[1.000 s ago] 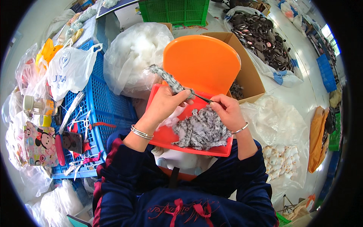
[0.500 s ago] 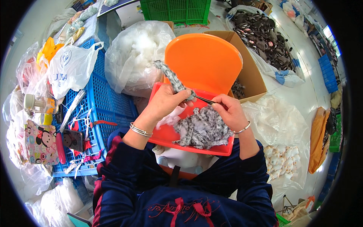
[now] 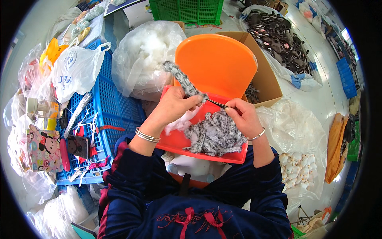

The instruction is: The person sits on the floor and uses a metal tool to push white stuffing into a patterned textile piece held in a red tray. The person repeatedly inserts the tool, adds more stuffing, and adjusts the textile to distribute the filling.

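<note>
Thumb against fingers, my left hand (image 3: pixel 178 104) grips a long, narrow grey-and-white plush piece (image 3: pixel 182 78) near its lower end; its far end points up and left. My right hand (image 3: pixel 243 116) is closed on slim dark metal tweezers (image 3: pixel 215 103), whose tip meets the plush piece's end beside my left thumb. Whether the tip is inside the piece is hidden. Below both hands, a red tray (image 3: pixel 175 149) holds a heap of similar grey-and-white plush pieces (image 3: pixel 217 135) and a tuft of white-pink stuffing (image 3: pixel 180 124).
An orange chair (image 3: pixel 217 63) stands just beyond the tray. Left of it sits a clear bag of white stuffing (image 3: pixel 147 55); behind right, a cardboard box (image 3: pixel 264 79). Blue crates (image 3: pixel 115 99) with scissors (image 3: pixel 93 126) and a phone (image 3: pixel 77 146) flank my left arm.
Both hands keep nearly the same hold, with the tweezers still at the plush piece's end. The whole view has shifted very slightly.
</note>
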Tool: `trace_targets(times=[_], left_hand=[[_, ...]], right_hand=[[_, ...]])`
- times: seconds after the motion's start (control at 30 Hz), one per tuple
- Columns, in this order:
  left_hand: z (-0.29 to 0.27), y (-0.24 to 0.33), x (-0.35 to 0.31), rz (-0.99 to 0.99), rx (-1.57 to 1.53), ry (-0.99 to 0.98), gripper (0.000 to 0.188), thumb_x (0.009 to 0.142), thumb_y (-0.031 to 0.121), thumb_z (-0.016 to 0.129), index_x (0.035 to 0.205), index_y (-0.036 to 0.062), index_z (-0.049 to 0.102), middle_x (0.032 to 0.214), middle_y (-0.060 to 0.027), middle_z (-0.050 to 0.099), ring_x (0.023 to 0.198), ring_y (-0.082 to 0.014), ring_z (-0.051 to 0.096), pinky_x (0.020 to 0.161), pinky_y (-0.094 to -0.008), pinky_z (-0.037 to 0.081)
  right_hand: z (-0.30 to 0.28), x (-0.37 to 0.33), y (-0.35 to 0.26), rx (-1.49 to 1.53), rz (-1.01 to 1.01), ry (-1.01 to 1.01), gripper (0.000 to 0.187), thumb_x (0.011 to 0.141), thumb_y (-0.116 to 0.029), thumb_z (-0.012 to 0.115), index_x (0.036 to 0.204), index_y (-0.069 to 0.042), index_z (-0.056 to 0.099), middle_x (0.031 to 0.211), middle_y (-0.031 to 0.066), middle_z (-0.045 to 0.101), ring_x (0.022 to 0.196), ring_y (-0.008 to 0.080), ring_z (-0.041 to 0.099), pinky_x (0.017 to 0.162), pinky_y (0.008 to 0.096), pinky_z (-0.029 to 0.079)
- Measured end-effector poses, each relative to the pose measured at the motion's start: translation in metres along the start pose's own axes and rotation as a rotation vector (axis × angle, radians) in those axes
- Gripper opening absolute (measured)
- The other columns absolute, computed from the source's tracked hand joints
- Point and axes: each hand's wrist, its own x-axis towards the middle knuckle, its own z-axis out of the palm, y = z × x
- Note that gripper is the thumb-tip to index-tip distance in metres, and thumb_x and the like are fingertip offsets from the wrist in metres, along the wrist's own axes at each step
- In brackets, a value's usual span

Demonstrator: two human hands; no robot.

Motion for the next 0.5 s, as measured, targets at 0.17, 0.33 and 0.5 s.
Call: trace_targets(times=[0.17, 0.33, 0.5], left_hand=[[0.002, -0.002, 0.0, 0.0, 0.013, 0.036, 0.032, 0.086, 0.028, 0.073, 0.071, 0.0007, 0.067, 0.062, -0.0003, 0.061, 0.057, -0.0061, 0.054, 0.053, -0.0245, 0.043], [-0.001, -0.002, 0.0, 0.0, 0.008, -0.019, 0.031, 0.087, 0.027, 0.073, 0.073, 0.0007, 0.068, 0.063, -0.0005, 0.062, 0.057, -0.0055, 0.053, 0.053, -0.0234, 0.042], [-0.002, 0.004, -0.003, 0.002, 0.032, -0.137, 0.028, 0.087, 0.024, 0.072, 0.072, 0.0, 0.068, 0.063, -0.0015, 0.062, 0.057, -0.0062, 0.054, 0.054, -0.0236, 0.044]], right_hand=[[0.0, 0.0, -0.002, 0.008, -0.014, -0.001, 0.008, 0.09, -0.007, 0.065, 0.092, 0.0, 0.062, 0.075, 0.0046, 0.061, 0.066, 0.0104, 0.056, 0.061, 0.0242, 0.045], [0.0, -0.002, -0.003, -0.004, -0.019, -0.013, 0.008, 0.09, -0.007, 0.065, 0.091, 0.0, 0.063, 0.075, 0.0047, 0.061, 0.065, 0.0111, 0.056, 0.06, 0.0249, 0.045], [0.0, -0.003, -0.013, -0.067, -0.049, -0.063, 0.006, 0.089, -0.007, 0.065, 0.09, -0.001, 0.063, 0.071, 0.0043, 0.06, 0.063, 0.0115, 0.055, 0.058, 0.0265, 0.044]])
